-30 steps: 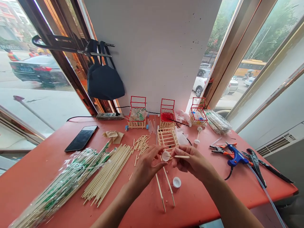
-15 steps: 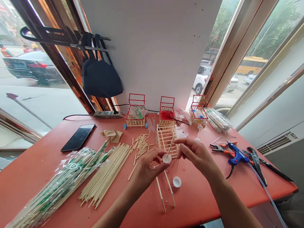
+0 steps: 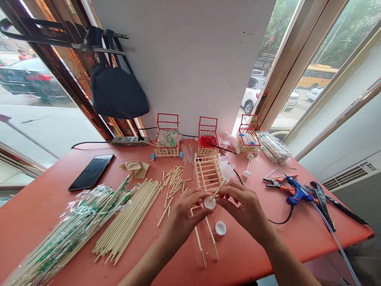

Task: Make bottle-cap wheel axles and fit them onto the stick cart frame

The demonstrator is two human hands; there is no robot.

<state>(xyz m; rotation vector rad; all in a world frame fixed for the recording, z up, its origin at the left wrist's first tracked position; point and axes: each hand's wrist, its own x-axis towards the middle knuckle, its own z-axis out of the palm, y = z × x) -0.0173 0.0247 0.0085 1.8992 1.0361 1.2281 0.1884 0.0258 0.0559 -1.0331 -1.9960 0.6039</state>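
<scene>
A small white cap [image 3: 210, 203] is pinched between the thumb and fingers of my left hand [image 3: 186, 210]. From the cap a short wooden stick [image 3: 218, 190] rises, tilted to the right. My right hand [image 3: 242, 204] is closed around the cap's right side and the stick, fingers bent. Just beyond both hands lies a wooden stick frame with rungs [image 3: 208, 173]. Two long joined sticks [image 3: 208, 226] run toward me below the hands. Another white cap [image 3: 220, 228] rests on the red table [image 3: 244, 254], to their right.
Bare sticks [image 3: 127, 218] and a wrapped bundle [image 3: 74, 234] lie left, near a phone [image 3: 91, 172]. Cut pieces [image 3: 174, 180] sit mid-table. Three red-topped stick carts, one here [image 3: 167, 137], stand behind. A blue glue gun [image 3: 297, 192] and pliers [image 3: 278, 184] lie right.
My right hand has moved in to the cap and closed beside my left. The stick in the cap leans further right. The view has shifted slightly.
</scene>
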